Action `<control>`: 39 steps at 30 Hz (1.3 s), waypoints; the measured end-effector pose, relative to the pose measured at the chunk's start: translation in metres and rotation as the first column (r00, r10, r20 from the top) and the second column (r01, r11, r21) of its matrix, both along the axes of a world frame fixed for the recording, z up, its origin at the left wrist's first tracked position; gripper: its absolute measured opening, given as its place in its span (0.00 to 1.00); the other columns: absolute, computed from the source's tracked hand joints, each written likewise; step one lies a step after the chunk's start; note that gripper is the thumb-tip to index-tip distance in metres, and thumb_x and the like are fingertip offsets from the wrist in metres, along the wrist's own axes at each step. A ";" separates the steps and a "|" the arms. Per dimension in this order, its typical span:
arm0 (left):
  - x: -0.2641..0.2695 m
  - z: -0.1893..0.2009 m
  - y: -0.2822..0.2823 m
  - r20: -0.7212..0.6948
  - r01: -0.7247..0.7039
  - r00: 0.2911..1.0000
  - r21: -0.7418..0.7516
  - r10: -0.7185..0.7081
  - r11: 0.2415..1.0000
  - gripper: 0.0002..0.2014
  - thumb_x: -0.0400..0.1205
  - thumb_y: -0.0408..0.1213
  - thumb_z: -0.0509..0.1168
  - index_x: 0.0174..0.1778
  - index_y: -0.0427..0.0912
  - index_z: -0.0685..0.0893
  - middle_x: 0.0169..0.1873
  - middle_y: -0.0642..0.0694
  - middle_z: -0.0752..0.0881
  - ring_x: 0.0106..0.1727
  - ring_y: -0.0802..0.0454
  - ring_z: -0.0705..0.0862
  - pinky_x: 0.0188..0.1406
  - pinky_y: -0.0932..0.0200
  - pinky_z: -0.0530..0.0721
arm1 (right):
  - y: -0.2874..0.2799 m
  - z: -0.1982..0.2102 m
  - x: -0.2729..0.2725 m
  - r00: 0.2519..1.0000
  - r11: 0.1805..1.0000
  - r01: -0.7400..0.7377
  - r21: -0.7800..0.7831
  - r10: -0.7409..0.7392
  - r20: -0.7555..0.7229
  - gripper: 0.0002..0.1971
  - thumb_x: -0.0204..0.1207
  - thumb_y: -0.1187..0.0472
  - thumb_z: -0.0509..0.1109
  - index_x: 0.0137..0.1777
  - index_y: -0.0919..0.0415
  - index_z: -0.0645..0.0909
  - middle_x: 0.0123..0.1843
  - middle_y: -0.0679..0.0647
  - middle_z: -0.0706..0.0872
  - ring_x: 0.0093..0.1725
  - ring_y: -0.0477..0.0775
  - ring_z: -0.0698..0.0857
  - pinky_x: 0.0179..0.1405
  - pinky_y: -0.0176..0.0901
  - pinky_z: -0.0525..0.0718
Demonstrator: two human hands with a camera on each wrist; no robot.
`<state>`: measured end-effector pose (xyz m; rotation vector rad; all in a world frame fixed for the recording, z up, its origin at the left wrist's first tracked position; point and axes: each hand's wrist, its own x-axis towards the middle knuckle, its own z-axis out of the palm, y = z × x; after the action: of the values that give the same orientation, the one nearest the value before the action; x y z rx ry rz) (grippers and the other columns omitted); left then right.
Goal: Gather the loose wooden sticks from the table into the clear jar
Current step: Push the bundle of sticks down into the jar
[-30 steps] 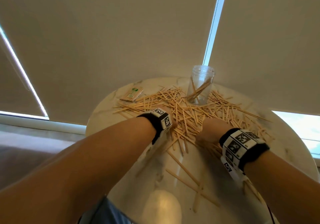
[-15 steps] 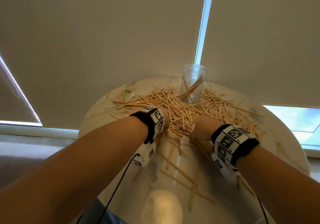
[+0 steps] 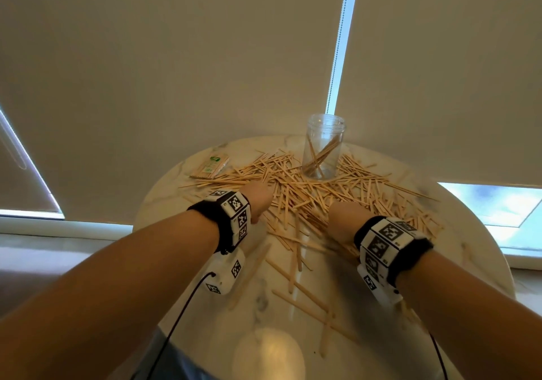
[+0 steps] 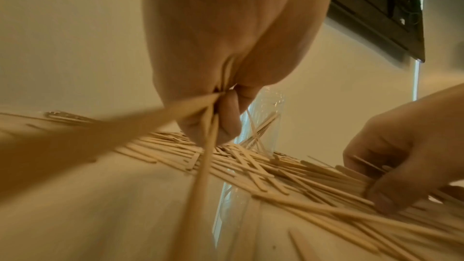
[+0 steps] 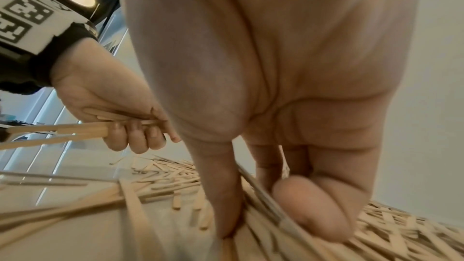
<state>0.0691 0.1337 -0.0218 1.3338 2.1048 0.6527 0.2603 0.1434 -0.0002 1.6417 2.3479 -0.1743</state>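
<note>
A wide heap of loose wooden sticks [image 3: 316, 195] covers the far half of the round marble table [image 3: 264, 306]. The clear jar [image 3: 322, 148] stands upright at the back of the heap with a few sticks leaning inside. My left hand [image 3: 259, 200] hovers just above the heap's left edge and grips a small bundle of sticks [image 5: 83, 128] in its curled fingers. My right hand [image 3: 341, 218] is down on the heap's near right side, its thumb and fingers [image 5: 311, 211] pinching several sticks against the pile [image 4: 296, 172].
A packet of sticks in a wrapper with green labels [image 3: 211, 167] lies at the table's far left. A few stray sticks [image 3: 302, 291] lie on the near part of the table. Window blinds hang close behind the jar.
The head view has shifted, so the table sits differently in the picture. My left hand has lifted slightly off the heap with its bundle. The right hand stays in the pile.
</note>
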 end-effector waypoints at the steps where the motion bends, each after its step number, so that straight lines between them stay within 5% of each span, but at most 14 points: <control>1: -0.001 -0.001 0.003 0.122 -0.065 0.991 0.015 0.063 0.998 0.19 0.91 0.40 0.56 0.33 0.41 0.67 0.28 0.49 0.68 0.25 0.56 0.67 0.23 0.66 0.68 | -0.001 0.002 0.001 1.000 1.000 -0.011 -0.007 0.011 -0.017 0.12 0.84 0.64 0.62 0.62 0.68 0.83 0.55 0.60 0.85 0.54 0.59 0.84 0.52 0.44 0.84; 4: -0.003 -0.006 0.002 0.286 -0.061 0.958 0.117 0.025 0.991 0.30 0.85 0.66 0.50 0.50 0.38 0.76 0.24 0.49 0.69 0.19 0.53 0.66 0.19 0.65 0.67 | 0.006 0.004 0.005 0.998 0.999 -0.049 0.004 0.049 -0.038 0.09 0.85 0.67 0.60 0.46 0.64 0.81 0.43 0.56 0.80 0.41 0.54 0.79 0.37 0.39 0.77; 7: 0.000 -0.002 0.001 0.347 -0.065 0.938 0.199 -0.008 0.978 0.23 0.90 0.57 0.48 0.45 0.44 0.78 0.29 0.47 0.74 0.23 0.52 0.70 0.21 0.62 0.70 | 0.007 0.014 0.007 0.995 1.000 -0.029 0.000 0.029 -0.091 0.10 0.84 0.63 0.65 0.41 0.63 0.81 0.37 0.53 0.80 0.33 0.49 0.77 0.25 0.35 0.71; 9: 0.004 0.001 -0.003 0.347 -0.052 0.937 0.246 -0.038 0.968 0.20 0.91 0.51 0.48 0.47 0.43 0.79 0.34 0.46 0.77 0.28 0.51 0.74 0.26 0.59 0.74 | 0.010 0.021 0.011 0.988 1.000 -0.013 -0.010 0.011 -0.156 0.11 0.84 0.58 0.68 0.46 0.65 0.85 0.37 0.53 0.83 0.33 0.48 0.79 0.26 0.36 0.73; 11: 0.007 0.002 -0.004 0.307 -0.047 0.950 0.304 -0.051 0.951 0.23 0.90 0.56 0.50 0.49 0.41 0.79 0.33 0.47 0.78 0.30 0.49 0.76 0.32 0.55 0.78 | 0.013 0.029 0.013 0.971 1.000 0.003 -0.029 -0.010 -0.238 0.12 0.84 0.54 0.69 0.47 0.63 0.86 0.42 0.55 0.88 0.37 0.49 0.84 0.32 0.39 0.79; 15: 0.015 0.004 -0.006 0.308 -0.023 0.946 0.383 -0.104 0.924 0.26 0.82 0.65 0.61 0.32 0.45 0.72 0.23 0.51 0.72 0.23 0.51 0.73 0.33 0.54 0.78 | 0.014 0.042 0.012 0.881 0.998 0.025 -0.057 -0.049 -0.471 0.11 0.85 0.55 0.67 0.46 0.60 0.86 0.44 0.56 0.91 0.44 0.54 0.89 0.51 0.52 0.89; 19: 0.028 0.013 -0.008 0.397 0.046 0.885 0.447 -0.244 0.893 0.30 0.73 0.73 0.65 0.26 0.49 0.67 0.18 0.55 0.66 0.19 0.54 0.65 0.27 0.58 0.72 | 0.007 0.049 -0.001 0.774 1.000 -0.006 0.007 0.009 -0.633 0.10 0.85 0.57 0.66 0.45 0.58 0.85 0.41 0.54 0.90 0.40 0.51 0.89 0.38 0.43 0.86; 22: 0.039 0.021 -0.007 0.489 0.097 0.804 0.453 -0.338 0.886 0.34 0.69 0.75 0.67 0.40 0.42 0.84 0.27 0.48 0.85 0.26 0.49 0.81 0.31 0.54 0.82 | 0.004 0.048 -0.018 0.763 0.997 -0.040 0.068 0.074 -0.642 0.07 0.82 0.62 0.65 0.47 0.59 0.84 0.41 0.55 0.89 0.39 0.52 0.87 0.33 0.43 0.85; 25: 0.041 0.020 -0.002 0.524 0.034 0.798 0.455 -0.298 0.890 0.37 0.70 0.76 0.63 0.54 0.45 0.86 0.44 0.40 0.92 0.44 0.40 0.92 0.51 0.38 0.90 | 0.006 0.046 -0.027 0.746 0.995 -0.050 0.090 0.097 -0.659 0.08 0.82 0.61 0.64 0.51 0.59 0.85 0.43 0.54 0.90 0.43 0.53 0.90 0.48 0.52 0.91; 31: 0.024 0.018 -0.005 0.346 -0.044 0.923 0.535 -0.171 0.843 0.20 0.88 0.58 0.52 0.49 0.48 0.81 0.44 0.43 0.89 0.47 0.42 0.89 0.54 0.36 0.87 | 0.002 0.040 -0.027 0.639 0.993 -0.082 0.084 0.118 -0.760 0.06 0.80 0.60 0.74 0.55 0.55 0.88 0.45 0.48 0.92 0.44 0.46 0.91 0.51 0.46 0.92; 34: 0.021 0.019 -0.007 0.346 -0.070 0.925 0.557 -0.154 0.827 0.21 0.89 0.57 0.49 0.51 0.46 0.81 0.45 0.44 0.89 0.47 0.45 0.88 0.52 0.42 0.87 | 0.002 0.037 -0.026 0.537 0.996 -0.017 0.091 0.085 -0.840 0.04 0.77 0.64 0.77 0.51 0.60 0.86 0.45 0.52 0.92 0.44 0.49 0.92 0.48 0.48 0.93; 36: 0.022 0.022 -0.009 0.365 -0.100 0.919 0.583 -0.150 0.806 0.19 0.91 0.53 0.49 0.53 0.44 0.79 0.42 0.45 0.90 0.41 0.49 0.88 0.45 0.48 0.87 | 0.002 0.040 -0.024 0.539 0.991 -0.019 0.129 0.119 -0.834 0.05 0.77 0.63 0.78 0.49 0.59 0.85 0.44 0.52 0.91 0.42 0.47 0.91 0.46 0.43 0.92; 39: 0.028 0.027 -0.012 0.526 -0.151 0.825 0.555 -0.205 0.818 0.14 0.91 0.49 0.53 0.56 0.41 0.75 0.41 0.42 0.87 0.40 0.44 0.90 0.44 0.41 0.91 | 0.003 0.048 -0.021 0.541 0.972 0.007 0.233 0.192 -0.819 0.05 0.77 0.62 0.77 0.50 0.56 0.85 0.42 0.48 0.89 0.40 0.42 0.88 0.39 0.34 0.86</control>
<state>0.0971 0.1218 0.0057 1.2364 1.4284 1.5617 0.2391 0.1468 0.0481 1.7527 3.2438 -0.9256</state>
